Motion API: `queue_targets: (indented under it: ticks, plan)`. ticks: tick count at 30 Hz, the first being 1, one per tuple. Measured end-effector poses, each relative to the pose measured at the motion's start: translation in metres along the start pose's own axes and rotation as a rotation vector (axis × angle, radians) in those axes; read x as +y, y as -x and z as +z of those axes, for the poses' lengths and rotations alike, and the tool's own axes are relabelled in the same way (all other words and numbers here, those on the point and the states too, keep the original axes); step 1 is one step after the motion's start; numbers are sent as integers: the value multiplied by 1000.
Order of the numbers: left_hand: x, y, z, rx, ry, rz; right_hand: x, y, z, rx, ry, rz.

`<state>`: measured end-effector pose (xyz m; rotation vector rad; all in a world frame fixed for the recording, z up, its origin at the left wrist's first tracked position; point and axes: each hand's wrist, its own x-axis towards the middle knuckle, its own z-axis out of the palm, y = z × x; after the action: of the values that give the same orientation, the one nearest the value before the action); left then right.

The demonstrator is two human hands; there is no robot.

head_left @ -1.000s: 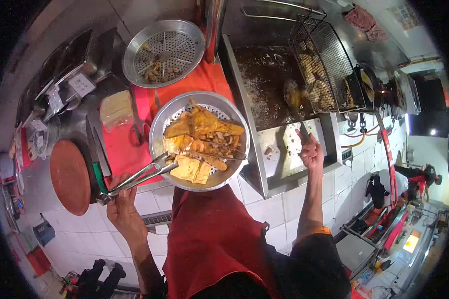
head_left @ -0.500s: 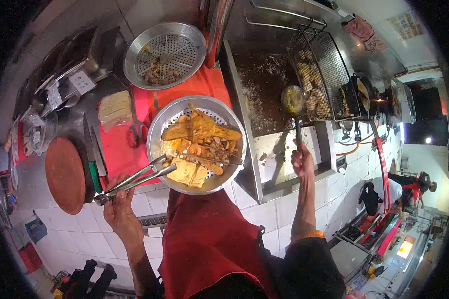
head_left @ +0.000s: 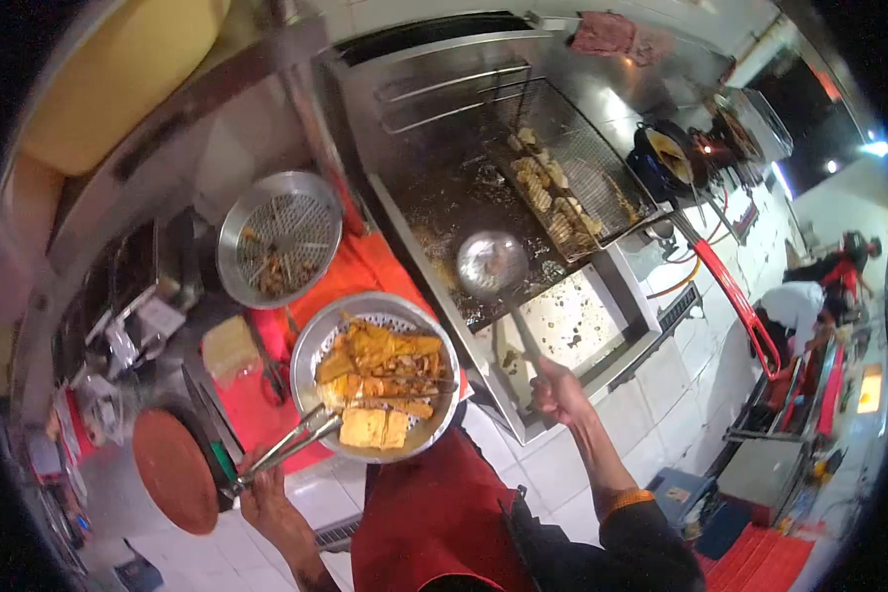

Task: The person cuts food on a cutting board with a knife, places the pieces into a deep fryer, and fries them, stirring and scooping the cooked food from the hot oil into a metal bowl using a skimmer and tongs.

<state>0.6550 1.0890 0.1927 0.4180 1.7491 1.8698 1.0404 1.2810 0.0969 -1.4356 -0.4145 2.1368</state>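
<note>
My left hand [head_left: 274,508] is closed around the back end of metal tongs [head_left: 284,446], whose tips reach the rim of a perforated steel bowl. In that bowl [head_left: 311,331] lie browned fried pieces [head_left: 380,355] and yellow blocks [head_left: 373,428], with thin skewers across some of them. My right hand [head_left: 560,391] grips the handle of a ladle, fingers wrapped round it. The round ladle head [head_left: 491,264] is at the dark oil [head_left: 429,212] in the fryer; its contents are blurred. Beside it, a wire fry basket [head_left: 587,148] holds pale fried pieces [head_left: 543,183].
A second perforated bowl [head_left: 229,232] with crumbs sits behind the first. Left are a knife [head_left: 207,405], a round brown board [head_left: 175,472] and a pale block in plastic [head_left: 229,350]. The basket's red handle [head_left: 735,286] juts past the fryer edge. Other people [head_left: 809,296] stand far right.
My view has tilted and shifted, bringing more of the fryer in. The ladle, raised in front of the basket before, is now at the oil farther from it. The tongs stay in my left hand.
</note>
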Motion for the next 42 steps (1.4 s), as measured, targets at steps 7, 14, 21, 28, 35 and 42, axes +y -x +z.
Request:
queue_targets:
  ticks: [7, 14, 21, 28, 35, 42]
  plan:
    - [7, -2, 16, -41, 20, 67, 16, 3, 4, -141, -135, 38]
    - [5, -4, 26, -47, -16, 55, 17, 6, 5, -56, -45, -25]
    - [6, -3, 30, -35, -48, 72, 8, 14, 12, -73, -34, -4]
    - [5, -3, 29, -35, -26, 52, 10, 22, 6, -60, -9, 34]
    - [5, -9, 32, -71, 7, 54, 9, 77, -3, 154, 247, -47]
    - [-12, -21, 31, -137, -2, 79, 36, 117, -28, 115, -76, 108]
